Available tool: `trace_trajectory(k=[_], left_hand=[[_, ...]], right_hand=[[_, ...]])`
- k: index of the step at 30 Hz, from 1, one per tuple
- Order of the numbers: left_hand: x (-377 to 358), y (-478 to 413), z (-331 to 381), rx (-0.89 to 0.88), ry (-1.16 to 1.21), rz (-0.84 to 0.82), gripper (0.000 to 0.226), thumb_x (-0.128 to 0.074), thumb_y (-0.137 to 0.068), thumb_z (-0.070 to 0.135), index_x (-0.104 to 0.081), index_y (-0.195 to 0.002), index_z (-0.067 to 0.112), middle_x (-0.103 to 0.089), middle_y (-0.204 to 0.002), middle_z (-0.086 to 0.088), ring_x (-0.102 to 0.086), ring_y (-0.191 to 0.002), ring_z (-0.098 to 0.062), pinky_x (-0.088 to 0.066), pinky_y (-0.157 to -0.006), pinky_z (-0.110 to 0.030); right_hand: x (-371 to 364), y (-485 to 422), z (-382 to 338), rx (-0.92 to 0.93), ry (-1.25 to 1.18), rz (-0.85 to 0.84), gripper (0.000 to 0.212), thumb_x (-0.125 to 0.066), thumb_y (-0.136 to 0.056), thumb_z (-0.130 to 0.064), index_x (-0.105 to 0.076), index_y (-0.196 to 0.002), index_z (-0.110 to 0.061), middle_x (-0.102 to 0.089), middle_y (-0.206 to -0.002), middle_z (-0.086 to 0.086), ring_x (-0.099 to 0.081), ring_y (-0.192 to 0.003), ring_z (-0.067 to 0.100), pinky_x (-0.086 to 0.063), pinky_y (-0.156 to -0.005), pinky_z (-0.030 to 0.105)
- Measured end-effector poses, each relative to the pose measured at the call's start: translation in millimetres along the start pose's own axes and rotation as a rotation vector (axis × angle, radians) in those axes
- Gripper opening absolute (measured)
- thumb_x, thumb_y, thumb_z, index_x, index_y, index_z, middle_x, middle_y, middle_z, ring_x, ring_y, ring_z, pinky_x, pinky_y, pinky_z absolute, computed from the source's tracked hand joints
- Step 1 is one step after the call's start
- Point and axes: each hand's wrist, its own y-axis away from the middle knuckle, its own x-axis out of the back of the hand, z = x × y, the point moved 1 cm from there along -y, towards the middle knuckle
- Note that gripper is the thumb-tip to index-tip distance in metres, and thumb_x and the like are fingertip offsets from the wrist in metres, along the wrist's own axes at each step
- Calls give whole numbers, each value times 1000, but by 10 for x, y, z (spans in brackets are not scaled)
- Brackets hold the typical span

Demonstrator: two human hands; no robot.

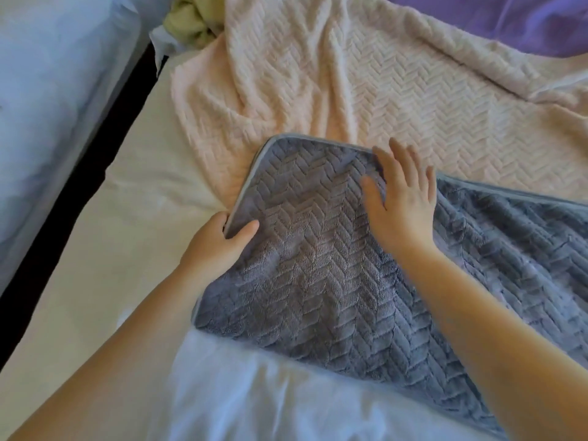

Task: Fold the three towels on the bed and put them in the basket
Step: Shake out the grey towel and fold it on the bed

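A dark gap edges the white bed at 9 o'clock. A green cloth is bunched at 11. The left hand pinches the hem of the grey towel, which spreads from centre to 4 o'clock over the pink towel. The right hand presses flat on the grey one, fingers straight. A purple cloth lies at 1.

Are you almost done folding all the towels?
Not yet. No towel looks finished. The grey towel is in hand: the left hand pinches its edge and the right hand lies flat on it. The pink towel lies spread out and rumpled behind it, unfolded. No basket is in view, so putting them away is left too.
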Motion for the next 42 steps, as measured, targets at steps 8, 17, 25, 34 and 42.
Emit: trace_trajectory(k=[8, 17, 25, 34, 42], left_hand=[[215, 496, 426, -182, 358, -326, 59, -73, -76, 40, -39, -107, 76, -54, -116, 42, -53, -108, 17, -43, -90, -22], [-462, 1045, 1880, -442, 261, -600, 80, -65, -86, 14, -22, -149, 37, -23, -150, 26, -23, -131, 13, -23, -101, -6], [-1633, 1625, 2093, -571, 1, -720, 67, -57, -92, 27, -24, -151, 24, -36, -143, -2, -43, -126, -15, -36, -108, -30], [-1608, 1460, 1351, -754, -671, -166, 65, -14, -90, 68, -4, -149, 44, 10, -161, 6, 12, -147, -22, 6, -117, -48], [-1730, 1198, 1484, -731, -575, -62, 69, -6, -87, 73, -5, -149, 43, 8, -160, 8, 15, -146, -18, 17, -113, -40]], right_hand=[[-140, 457, 372, -217, 144, -561, 65, -13, -94, -62, -6, -151, -31, 7, -160, -3, 12, -146, 20, 9, -116, 42], [1011, 841, 802, -888, -1288, -324, 59, -27, -93, -62, -53, -128, -23, -56, -135, -1, -52, -121, 15, -39, -103, 36], [1406, 1155, 1231, -956, -1263, -456, 62, -40, -91, -61, -64, -117, -10, -71, -104, 12, -68, -97, 30, -54, -80, 45], [1390, 1213, 1415, -747, -751, -228, 15, -52, -95, -17, -58, -106, -27, -66, -110, 1, -64, -97, 20, -55, -78, 35], [1413, 874, 1527, -801, -637, -89, 70, -62, -85, -40, -25, -143, -27, -59, -105, -9, -58, -87, 8, -44, -67, 24]])
